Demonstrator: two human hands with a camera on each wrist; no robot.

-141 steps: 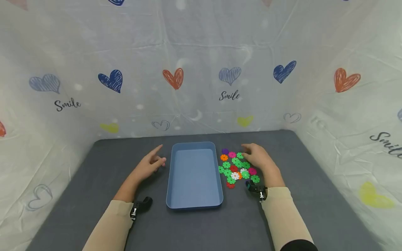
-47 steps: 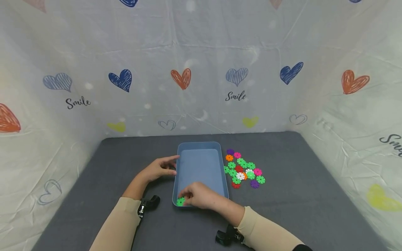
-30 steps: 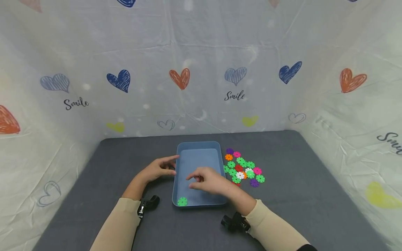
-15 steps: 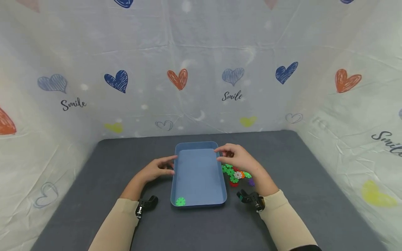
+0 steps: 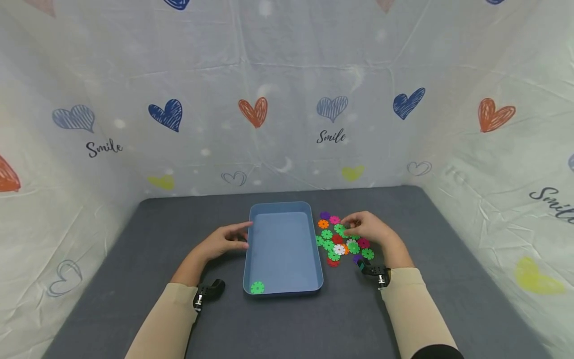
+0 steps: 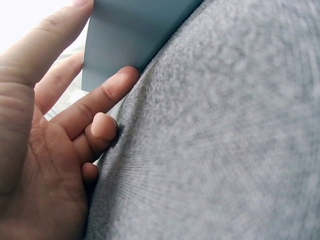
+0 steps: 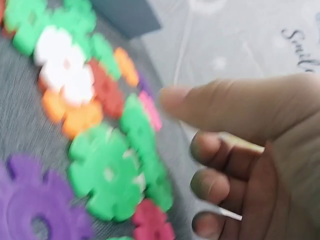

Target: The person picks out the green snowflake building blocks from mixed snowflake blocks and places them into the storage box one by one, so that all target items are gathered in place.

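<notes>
A blue tray (image 5: 283, 249) lies on the table, with one green notched disc (image 5: 257, 287) in its near left corner. My left hand (image 5: 220, 243) is at the tray's left side. Its thumb and fingertips touch the wall, as the left wrist view also shows, while the other fingers bend loosely. Right of the tray lies a pile of flower-shaped notched discs in green, white (image 5: 339, 250), red, orange, pink and purple. Above the far right part of the pile hovers my right hand (image 5: 369, 228), thumb and fingers apart. I see no disc in its grasp in the right wrist view (image 7: 250, 135).
Dark grey cloth (image 5: 287, 329) covers the table. A pale curtain (image 5: 287, 65) printed with hearts stands behind and on both sides. Black wrist cameras (image 5: 208, 291) are strapped to both sleeves. Some discs overlap, and the leftmost ones lie close to the tray's right wall.
My right hand has set a green disc in the tray's near left corner, released it and returned to the pile. My left hand has come to the tray's left wall and stayed there.
</notes>
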